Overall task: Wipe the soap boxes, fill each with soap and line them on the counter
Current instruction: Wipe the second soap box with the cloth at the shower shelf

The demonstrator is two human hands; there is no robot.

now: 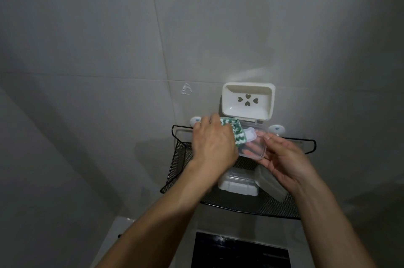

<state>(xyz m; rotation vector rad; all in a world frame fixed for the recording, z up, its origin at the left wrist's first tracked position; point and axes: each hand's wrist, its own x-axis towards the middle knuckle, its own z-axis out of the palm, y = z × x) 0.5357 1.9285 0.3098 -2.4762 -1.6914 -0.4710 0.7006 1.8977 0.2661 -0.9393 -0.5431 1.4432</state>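
Note:
My right hand (282, 156) holds a clear plastic soap box (254, 147) above the black mesh shelf (181, 158). My left hand (213, 138) grips a green and white knitted cloth (302, 131) and presses it into the clear box. A white soap box (248, 100) with its lid raised and heart-shaped holes stands at the back against the wall. In the shelf lie a white soap box with a clear lid (237, 183) and, to its right, a frosted soap box (271, 184), partly hidden under my right hand.
The shelf hangs on a grey tiled wall (109, 49) by two suction cups (195, 119) (276, 129). Below it are a white counter edge (118, 230) and a dark rectangular opening (240, 252).

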